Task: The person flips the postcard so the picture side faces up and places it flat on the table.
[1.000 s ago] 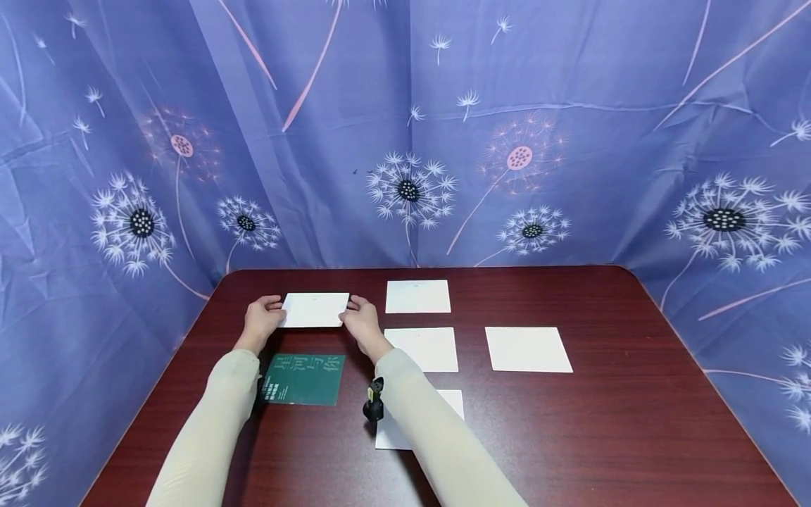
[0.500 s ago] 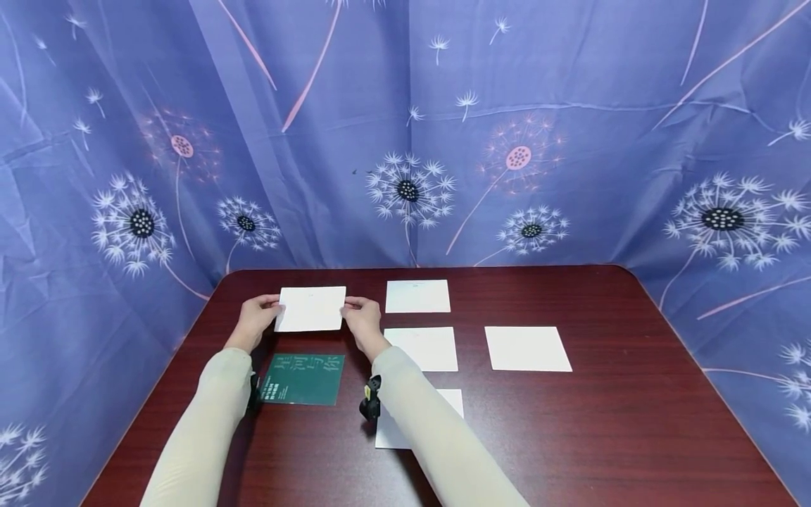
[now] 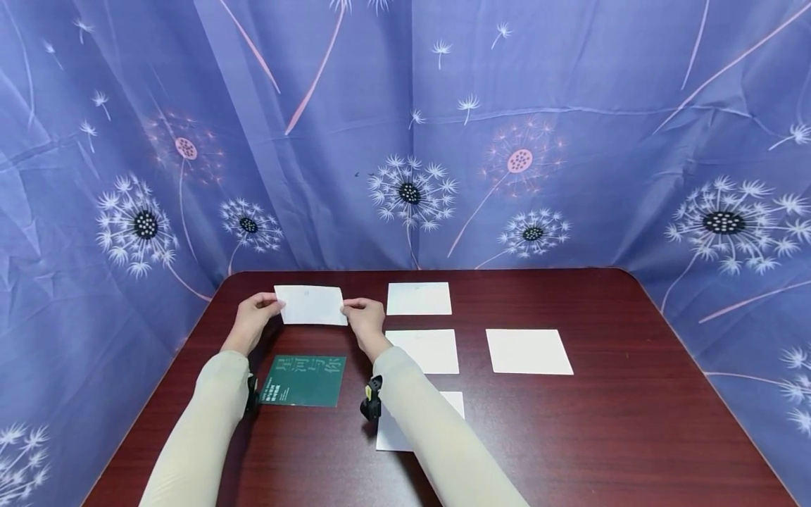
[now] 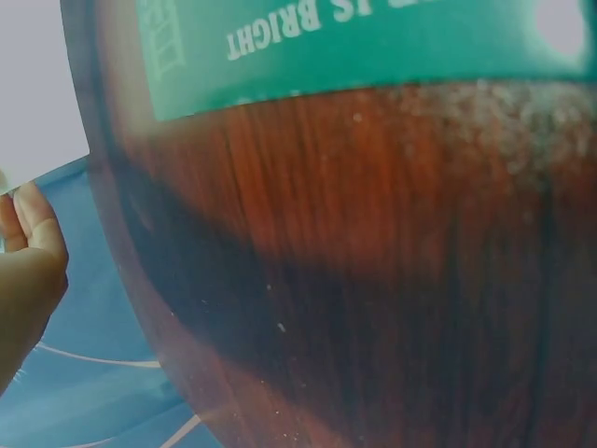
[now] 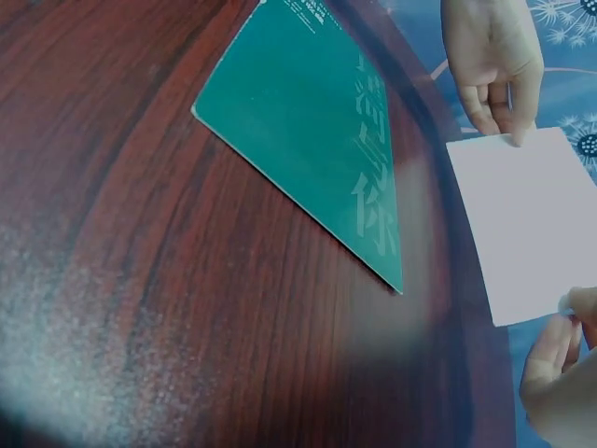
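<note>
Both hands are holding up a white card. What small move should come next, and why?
Probably lowering the white card flat onto the table, just beyond the green card: the left hand and right hand pinch its opposite ends, it hangs above the table, and the other white cards lie flat.

The held card [image 3: 311, 305] is behind one tabletop card [image 3: 305, 382] and left of four others [image 3: 529, 351].
</note>
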`<state>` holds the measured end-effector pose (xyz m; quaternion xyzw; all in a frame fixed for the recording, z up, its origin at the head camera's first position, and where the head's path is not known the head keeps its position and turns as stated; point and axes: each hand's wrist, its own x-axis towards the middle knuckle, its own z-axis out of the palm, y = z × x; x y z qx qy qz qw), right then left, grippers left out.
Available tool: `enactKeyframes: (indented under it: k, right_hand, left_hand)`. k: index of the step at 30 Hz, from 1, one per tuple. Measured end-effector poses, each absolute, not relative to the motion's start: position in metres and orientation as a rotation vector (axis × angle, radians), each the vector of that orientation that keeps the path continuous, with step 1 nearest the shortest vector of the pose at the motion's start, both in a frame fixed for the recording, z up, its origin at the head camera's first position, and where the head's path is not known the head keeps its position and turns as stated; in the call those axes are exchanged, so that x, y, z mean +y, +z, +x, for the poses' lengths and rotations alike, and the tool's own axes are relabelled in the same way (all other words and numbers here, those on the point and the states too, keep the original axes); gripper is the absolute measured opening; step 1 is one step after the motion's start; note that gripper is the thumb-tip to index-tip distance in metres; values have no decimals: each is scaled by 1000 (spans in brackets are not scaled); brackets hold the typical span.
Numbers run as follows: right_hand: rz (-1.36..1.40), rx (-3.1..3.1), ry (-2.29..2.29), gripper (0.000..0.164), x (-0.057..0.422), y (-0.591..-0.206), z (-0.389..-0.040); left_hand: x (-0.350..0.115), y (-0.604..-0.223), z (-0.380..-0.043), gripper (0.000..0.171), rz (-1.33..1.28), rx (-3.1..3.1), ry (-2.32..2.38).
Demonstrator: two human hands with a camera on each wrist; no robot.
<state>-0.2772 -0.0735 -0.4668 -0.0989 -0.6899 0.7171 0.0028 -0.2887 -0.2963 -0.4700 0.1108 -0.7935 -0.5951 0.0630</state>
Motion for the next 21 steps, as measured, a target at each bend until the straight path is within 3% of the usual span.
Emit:
enactKeyframes:
  k: [8, 21]
  right_hand:
    - [-280, -2078, 2333, 8, -73, -467, -277]
    - [-297, -2095, 2351, 17, -73, -470, -282]
  left_hand:
    - [-298, -469, -286, 8, 289, -2310, -1863]
    - [-311, -470, -280, 34, 203, -2371, -1941]
